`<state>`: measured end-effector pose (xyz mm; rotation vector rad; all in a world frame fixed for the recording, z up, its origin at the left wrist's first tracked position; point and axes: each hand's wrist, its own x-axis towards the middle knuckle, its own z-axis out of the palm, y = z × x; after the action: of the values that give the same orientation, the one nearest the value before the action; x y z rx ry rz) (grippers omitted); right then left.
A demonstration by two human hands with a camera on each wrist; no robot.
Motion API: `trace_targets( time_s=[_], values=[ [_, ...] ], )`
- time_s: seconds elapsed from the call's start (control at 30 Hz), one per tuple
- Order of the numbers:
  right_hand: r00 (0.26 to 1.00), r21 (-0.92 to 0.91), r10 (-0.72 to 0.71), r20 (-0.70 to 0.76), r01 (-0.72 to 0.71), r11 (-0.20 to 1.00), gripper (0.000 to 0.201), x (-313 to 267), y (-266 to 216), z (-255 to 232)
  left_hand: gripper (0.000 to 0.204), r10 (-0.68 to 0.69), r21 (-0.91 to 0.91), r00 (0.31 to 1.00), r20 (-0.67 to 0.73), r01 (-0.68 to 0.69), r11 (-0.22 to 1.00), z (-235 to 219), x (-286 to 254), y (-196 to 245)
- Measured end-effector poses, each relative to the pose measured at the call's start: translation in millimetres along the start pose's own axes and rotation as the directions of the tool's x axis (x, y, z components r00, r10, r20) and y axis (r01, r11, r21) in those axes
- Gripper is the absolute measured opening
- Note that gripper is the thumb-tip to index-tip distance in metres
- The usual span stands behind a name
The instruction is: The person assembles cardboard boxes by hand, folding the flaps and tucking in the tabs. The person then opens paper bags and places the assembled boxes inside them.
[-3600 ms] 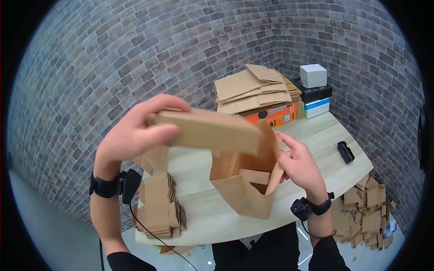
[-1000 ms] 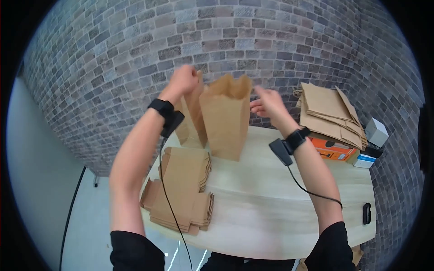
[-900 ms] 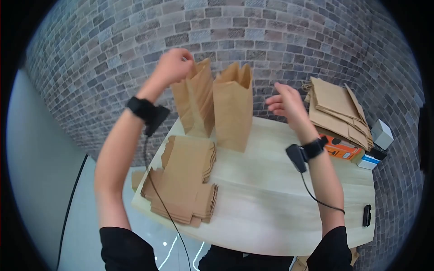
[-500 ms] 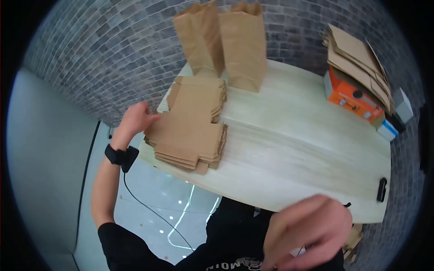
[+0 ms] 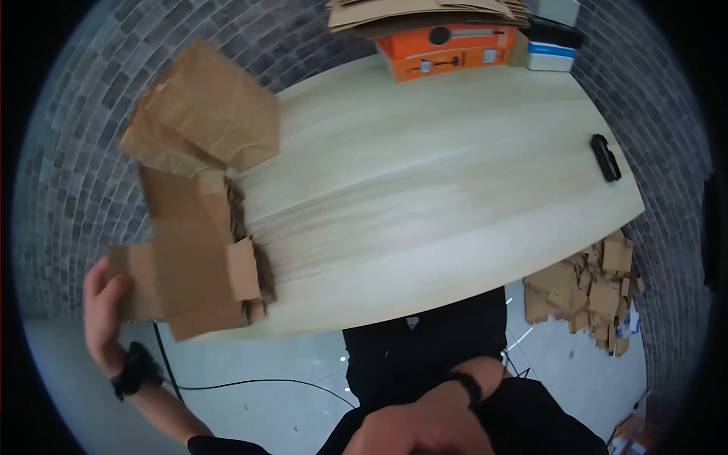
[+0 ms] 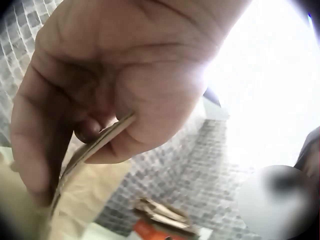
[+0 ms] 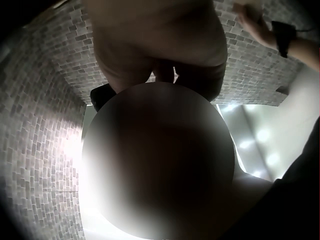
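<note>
At the left of the head view, my left hand (image 5: 105, 315) grips the side flap of a flat cardboard blank (image 5: 193, 262), tilted over a stack of similar blanks (image 5: 265, 277). The left wrist view shows the hand (image 6: 115, 70) with the cardboard's edge (image 6: 97, 142) between thumb and fingers. My right hand (image 5: 425, 431) is low at the bottom edge, close to the head camera and holding nothing visible. Its fingers are dark and partly hidden in the right wrist view (image 7: 160, 50). Brown paper bags (image 5: 208, 110) stand behind the blanks.
Folded paper bags (image 5: 432, 14) lie on an orange box (image 5: 447, 57) at the back of the table (image 5: 425, 189), beside smaller boxes (image 5: 550, 57). A black object (image 5: 605, 158) lies at the right edge. Cardboard pieces (image 5: 588, 292) are heaped on the floor.
My left hand has let go of a paper bag, moved to the blanks and tilted one up. My right hand has left the bags and come back toward the head. The head view has turned.
</note>
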<state>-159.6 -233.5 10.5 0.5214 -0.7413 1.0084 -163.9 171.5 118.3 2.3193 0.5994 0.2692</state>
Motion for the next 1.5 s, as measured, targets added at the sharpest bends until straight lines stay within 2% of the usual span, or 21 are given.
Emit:
trace_targets(
  time_s=[0.13, 0.27, 0.37, 0.43, 0.47, 0.5, 0.57, 0.63, 0.77, 0.8, 0.87, 0.93, 1.0, 1.03, 1.1, 1.2, 1.27, 1.3, 1.37, 1.43, 1.5],
  values=[
    [0.998, 0.077, -0.058, 0.034, 0.055, 0.996, 0.021, -8, 7, 4, 0.04, 0.296, -0.233, 0.92, 0.257, -0.239, 0.943, -7, -21, 59],
    [0.994, 0.066, 0.105, 0.016, -0.106, 0.992, 0.022, -9, -14, 10, 0.038, 0.334, -0.294, 0.931, 0.145, -0.282, 0.913, 47, -15, 82],
    [0.987, -0.022, -0.116, 0.108, 0.119, 0.993, 0.023, -14, -9, -1, 0.033, 0.2, -0.482, 0.976, 0.088, -0.134, 0.866, 102, 11, 84],
    [0.997, -0.271, -0.069, 0.022, 0.072, 0.96, 0.023, -16, -33, 1, 0.029, 0.152, -0.517, 0.977, 0.15, -0.053, 0.854, 142, 29, 69],
    [0.987, -0.423, -0.081, 0.141, 0.135, 0.896, 0.021, -17, -49, -11, 0.026, 0.13, -0.552, 0.981, 0.147, -0.027, 0.833, 167, 34, 58],
    [0.991, -0.736, -0.041, 0.126, 0.121, 0.666, 0.015, -26, -76, -12, 0.024, 0.104, -0.527, 0.984, 0.145, -0.012, 0.85, 191, 33, 47],
    [0.988, -0.805, -0.149, -0.035, 0.06, 0.591, 0.013, -38, -107, -8, 0.02, 0.01, -0.516, 0.987, 0.159, 0.074, 0.854, 236, 27, 31],
    [0.866, -0.873, -0.389, -0.315, -0.104, 0.476, 0.018, -55, -130, -6, 0.016, -0.028, -0.538, 0.975, 0.219, 0.144, 0.831, 269, 28, 12],
    [0.693, -0.889, -0.583, -0.425, -0.44, 0.125, 0.015, -76, -199, -17, 0.012, -0.078, -0.387, 0.965, 0.251, 0.174, 0.906, 298, 30, 3],
    [0.701, -0.887, -0.57, -0.429, -0.447, 0.119, 0.015, -76, -213, -19, 0.012, -0.082, -0.4, 0.967, 0.242, 0.176, 0.899, 303, 37, -7],
    [0.53, -0.776, -0.693, -0.489, -0.627, 0.067, 0.022, -79, -235, -27, 0.014, 0.059, -0.037, 0.993, 0.101, -0.056, 0.998, 319, 52, -34],
    [0.504, -0.701, -0.692, -0.517, -0.713, 0.006, 0.028, -88, -252, -46, 0.018, 0.094, -0.075, 0.994, 0.049, -0.09, 0.993, 331, 53, -39],
    [0.308, -0.392, -0.709, -0.635, -0.919, -0.048, 0.03, -94, -261, -64, 0.028, 0.099, -0.073, 0.995, -0.011, -0.1, 0.992, 340, 45, -25],
    [0.316, -0.396, -0.708, -0.632, -0.917, -0.057, 0.03, -92, -259, -69, 0.037, 0.09, -0.115, 0.996, -0.015, -0.092, 0.989, 339, 36, -11],
    [0.193, -0.283, -0.615, -0.764, -0.958, 0.051, 0.028, -84, -248, -80, 0.039, 0.083, -0.125, 0.996, 0.044, -0.077, 0.989, 339, 34, -1],
    [0.216, -0.307, -0.607, -0.765, -0.951, 0.047, 0.033, -76, -239, -95, 0.031, 0.165, -0.069, 0.981, 0.099, -0.158, 0.985, 353, 33, -8],
    [0.226, -0.313, -0.63, -0.743, -0.949, 0.028, 0.044, -67, -237, -101, 0.033, 0.264, -0.456, 0.964, -0.023, -0.245, 0.856, 364, 34, -6],
    [0.231, -0.302, -0.642, -0.732, -0.953, 0.001, 0.046, -66, -237, -107, 0.033, 0.266, -0.459, 0.964, -0.029, -0.249, 0.853, 364, 33, -5],
    [0.242, -0.293, -0.657, -0.714, -0.956, -0.033, 0.049, -62, -242, -115, 0.06, -0.01, -0.604, 0.931, 0.365, 0.245, 0.758, 355, 29, 11],
    [0.309, -0.324, -0.525, -0.793, -0.944, -0.066, 0.052, -56, -251, -122, 0.065, 0.033, -0.655, 0.88, 0.474, 0.328, 0.68, 353, 36, 15],
    [0.382, -0.376, -0.622, -0.684, -0.915, -0.149, 0.053, -63, -259, -142, 0.071, 0.088, -0.688, 0.818, 0.569, 0.414, 0.596, 353, 43, 21]
  ],
)
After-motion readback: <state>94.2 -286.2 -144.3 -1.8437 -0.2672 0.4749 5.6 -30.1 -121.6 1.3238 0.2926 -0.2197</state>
